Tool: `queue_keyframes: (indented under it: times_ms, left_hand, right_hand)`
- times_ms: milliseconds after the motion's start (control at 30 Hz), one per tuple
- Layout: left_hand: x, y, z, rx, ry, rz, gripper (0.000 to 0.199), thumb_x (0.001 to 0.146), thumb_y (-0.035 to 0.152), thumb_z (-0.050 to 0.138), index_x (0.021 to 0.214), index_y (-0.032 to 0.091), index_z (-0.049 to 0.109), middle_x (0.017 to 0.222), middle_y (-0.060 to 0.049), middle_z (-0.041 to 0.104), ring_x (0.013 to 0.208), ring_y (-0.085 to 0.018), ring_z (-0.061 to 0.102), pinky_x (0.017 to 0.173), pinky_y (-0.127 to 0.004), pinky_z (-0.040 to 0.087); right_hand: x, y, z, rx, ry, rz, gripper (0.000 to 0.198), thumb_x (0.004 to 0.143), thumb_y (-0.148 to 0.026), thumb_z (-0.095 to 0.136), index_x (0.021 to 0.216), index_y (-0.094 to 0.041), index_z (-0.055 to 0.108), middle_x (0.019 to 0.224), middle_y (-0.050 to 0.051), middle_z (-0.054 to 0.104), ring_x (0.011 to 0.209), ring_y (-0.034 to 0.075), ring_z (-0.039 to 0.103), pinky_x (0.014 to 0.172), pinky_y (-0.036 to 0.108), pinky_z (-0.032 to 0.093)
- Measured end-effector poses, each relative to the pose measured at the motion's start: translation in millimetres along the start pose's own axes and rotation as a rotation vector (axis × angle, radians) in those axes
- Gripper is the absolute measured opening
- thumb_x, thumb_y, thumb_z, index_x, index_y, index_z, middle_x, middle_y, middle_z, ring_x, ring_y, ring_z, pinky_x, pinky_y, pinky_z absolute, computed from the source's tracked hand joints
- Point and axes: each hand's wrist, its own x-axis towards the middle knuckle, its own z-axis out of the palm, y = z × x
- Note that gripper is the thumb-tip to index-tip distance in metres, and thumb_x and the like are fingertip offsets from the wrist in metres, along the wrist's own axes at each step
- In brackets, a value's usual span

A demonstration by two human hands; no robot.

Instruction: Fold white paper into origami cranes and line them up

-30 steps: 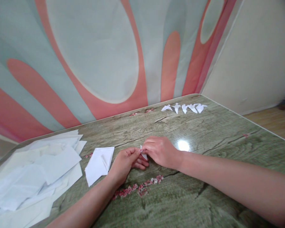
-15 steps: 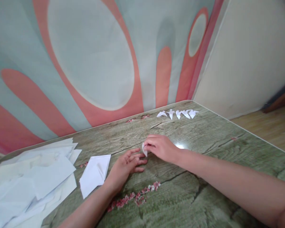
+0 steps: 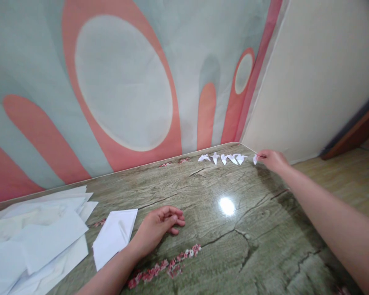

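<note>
Right hand (image 3: 272, 159) is stretched out to the far right corner of the table (image 3: 264, 213), fingertips pinched on a small folded white paper piece (image 3: 255, 159), which sits just right of the row of folded paper figures (image 3: 223, 158) lined up along the far edge. The held piece is close beside the last figure in that row, though whether it touches the tabletop is hard to tell from here. Left hand (image 3: 160, 225) lies on the wood-grain surface near the middle, fingers loosely curled and holding nothing, knuckles up. Just left of that hand lies a small stack of white paper squares (image 3: 113, 237), one corner pointing toward the near edge. Further left, a loose heap of larger white sheets (image 3: 33, 241) spreads over the near left part of the table. A strip of pink flower print (image 3: 166, 266) runs across the surface just near of the left wrist, and a bright spot of reflected light (image 3: 226, 205) shines between the two arms. Behind the table hangs a curtain (image 3: 123, 82) in grey-green with salmon ovals.
</note>
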Motion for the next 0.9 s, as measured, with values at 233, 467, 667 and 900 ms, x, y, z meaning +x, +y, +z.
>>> queue_keyframes:
  times_ms: [233,467,667,900]
  left_hand:
    - [3.9,-5.7,-2.4,0.024,-0.006,-0.020,0.028,0.083,0.038,0.060,0.096,0.014,0.061,0.097,-0.009,0.069,0.093,-0.021,0.066,0.070,-0.027,0.053]
    - [4.2,-7.5,-4.8,0.044,-0.028,-0.029,0.027,0.085,0.038,0.058,0.098,0.015,0.062,0.099,-0.009,0.068,0.095,-0.022,0.066,0.071,-0.028,0.053]
    - [3.0,-5.1,-4.8,0.067,-0.033,-0.017,0.027,0.085,0.038,0.057,0.098,0.015,0.062,0.100,-0.010,0.068,0.095,-0.022,0.065,0.072,-0.029,0.053]
    - [3.8,-6.0,-5.2,0.071,-0.038,-0.013,0.026,0.086,0.038,0.056,0.098,0.015,0.061,0.099,-0.009,0.068,0.095,-0.021,0.065,0.071,-0.028,0.053]
  right_hand:
    - [20.3,35.8,41.3,0.064,0.047,0.027,0.026,0.085,-0.034,0.060,0.103,-0.016,0.066,0.104,0.008,0.067,0.095,0.023,0.062,0.083,0.038,0.049]
    - [18.7,57.8,40.5,0.239,0.124,-0.016,0.030,0.081,-0.036,0.057,0.102,-0.019,0.069,0.097,0.006,0.073,0.087,0.019,0.066,0.079,0.030,0.049]
    - [21.8,49.8,45.1,0.268,0.169,-0.022,0.038,0.076,-0.041,0.060,0.106,-0.018,0.066,0.092,0.006,0.073,0.079,0.019,0.065,0.073,0.030,0.048]
    - [15.2,31.7,40.7,0.202,0.152,0.016,0.020,0.070,-0.036,0.063,0.079,-0.020,0.072,0.083,0.005,0.072,0.080,0.022,0.062,0.070,0.031,0.041]
